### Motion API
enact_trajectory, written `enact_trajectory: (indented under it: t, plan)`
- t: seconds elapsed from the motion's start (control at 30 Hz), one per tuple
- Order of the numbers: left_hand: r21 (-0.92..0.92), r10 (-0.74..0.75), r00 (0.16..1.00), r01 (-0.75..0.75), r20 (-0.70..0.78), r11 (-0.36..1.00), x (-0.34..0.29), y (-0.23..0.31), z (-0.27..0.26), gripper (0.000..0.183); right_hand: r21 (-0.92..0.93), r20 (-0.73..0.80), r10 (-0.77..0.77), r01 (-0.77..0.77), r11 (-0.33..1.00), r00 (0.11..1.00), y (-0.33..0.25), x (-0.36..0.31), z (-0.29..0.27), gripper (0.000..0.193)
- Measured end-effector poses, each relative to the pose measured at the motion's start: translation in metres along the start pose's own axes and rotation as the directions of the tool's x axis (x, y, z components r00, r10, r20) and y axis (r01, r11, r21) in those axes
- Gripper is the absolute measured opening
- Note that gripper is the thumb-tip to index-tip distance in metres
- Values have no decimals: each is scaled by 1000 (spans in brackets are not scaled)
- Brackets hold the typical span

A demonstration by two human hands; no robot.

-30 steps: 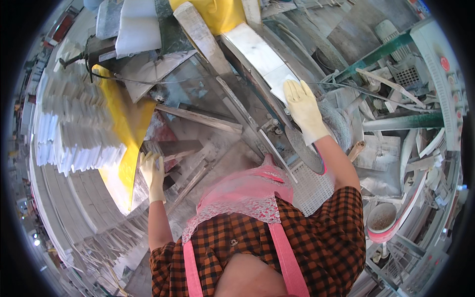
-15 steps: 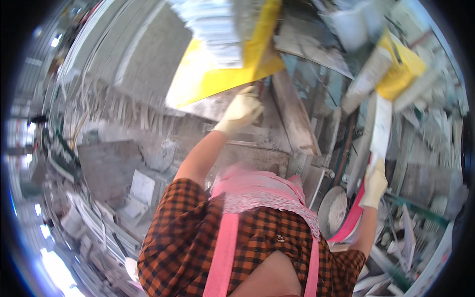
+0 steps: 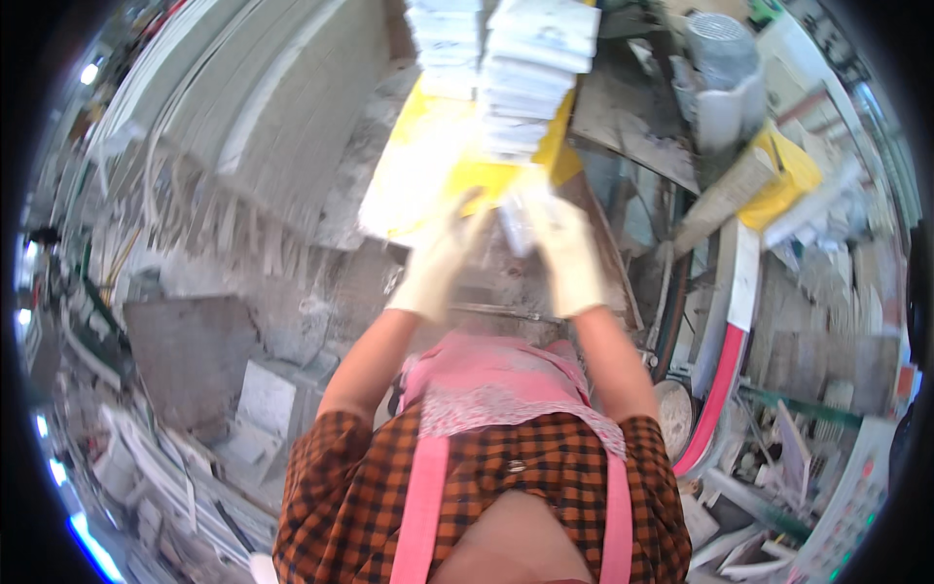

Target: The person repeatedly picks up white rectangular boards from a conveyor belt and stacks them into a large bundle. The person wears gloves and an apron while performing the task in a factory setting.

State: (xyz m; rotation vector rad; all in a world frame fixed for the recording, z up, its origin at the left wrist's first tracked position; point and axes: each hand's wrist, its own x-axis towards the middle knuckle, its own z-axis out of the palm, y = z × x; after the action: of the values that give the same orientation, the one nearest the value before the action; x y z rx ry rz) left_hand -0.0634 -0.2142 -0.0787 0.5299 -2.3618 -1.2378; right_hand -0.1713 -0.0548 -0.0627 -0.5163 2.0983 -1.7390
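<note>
Gloves cover both hands: the left hand (image 3: pixel 440 255) and right hand (image 3: pixel 567 251) reach close together to the near end of a pale flat piece (image 3: pixel 518 222), below stacked white tiles (image 3: pixel 530 73) on a yellow board (image 3: pixel 428 165); blur hides the grip

Stacked white tiles (image 3: pixel 525 78) close above; slab wall (image 3: pixel 282 127) crowding left.
</note>
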Motion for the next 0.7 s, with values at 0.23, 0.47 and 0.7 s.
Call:
enact_trajectory:
  t: [0.23,0.47,0.7]
  plan:
    - [118,-571,773,562,277,819,46,-32,-47,70,-645,184,101,43,763,978,-14,13,102,29]
    - [176,-399,917,393,1,903,33,-29,-11,67,-383,343,-457,566,730,821,10,-22,27,46]
    - [-170,-431,902,419,-39,892,20,-18,12,67,-595,-351,-287,25,803,891,100,-53,-251,31]
